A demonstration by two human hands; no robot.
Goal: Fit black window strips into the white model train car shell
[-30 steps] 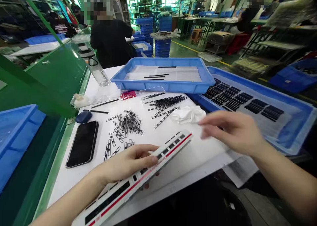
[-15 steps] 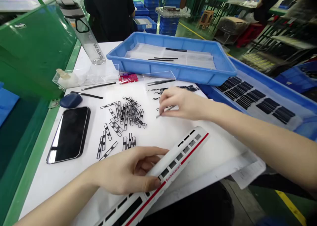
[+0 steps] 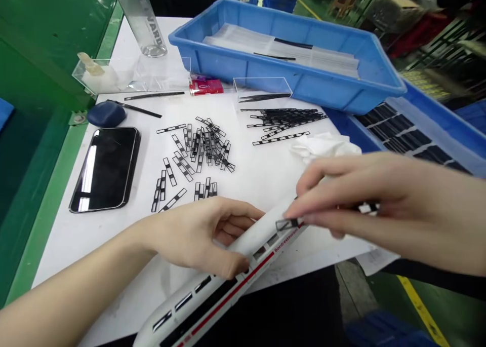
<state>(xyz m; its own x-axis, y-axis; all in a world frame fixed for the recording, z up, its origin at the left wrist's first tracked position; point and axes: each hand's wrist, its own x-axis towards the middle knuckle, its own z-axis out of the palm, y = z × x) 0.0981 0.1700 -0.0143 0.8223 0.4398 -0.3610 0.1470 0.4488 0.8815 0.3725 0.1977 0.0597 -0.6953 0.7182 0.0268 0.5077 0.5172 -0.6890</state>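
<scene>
My left hand (image 3: pixel 212 235) is closed round a white model train car body (image 3: pixel 228 256) with a red stripe, its thumb on the near side and fingers behind. The car lies slanted at the table's front edge. Between thumb and fingertips my right hand (image 3: pixel 353 210) pinches a black-framed window strip (image 3: pixel 287 224) against the car's side, by the window openings. Part of the strip is hidden under the fingers. Shorter window strips (image 3: pixel 205 144) lie loose in a heap beyond my left hand. Longer strips (image 3: pixel 288 118) are bunched farther right.
A phone (image 3: pixel 106 169) and a dark blue lump (image 3: pixel 106 114) lie at the left. Behind stand a bottle (image 3: pixel 146 25), a clear tray (image 3: pixel 94 76), tweezers (image 3: pixel 264 98) by a clear box, and a large blue bin (image 3: pixel 296 78). A white cloth (image 3: pixel 322 145) is at the right.
My right hand has come from the long strips to the train car, carrying a window strip. The car is rolled slightly in my left hand. The view has tilted downward.
</scene>
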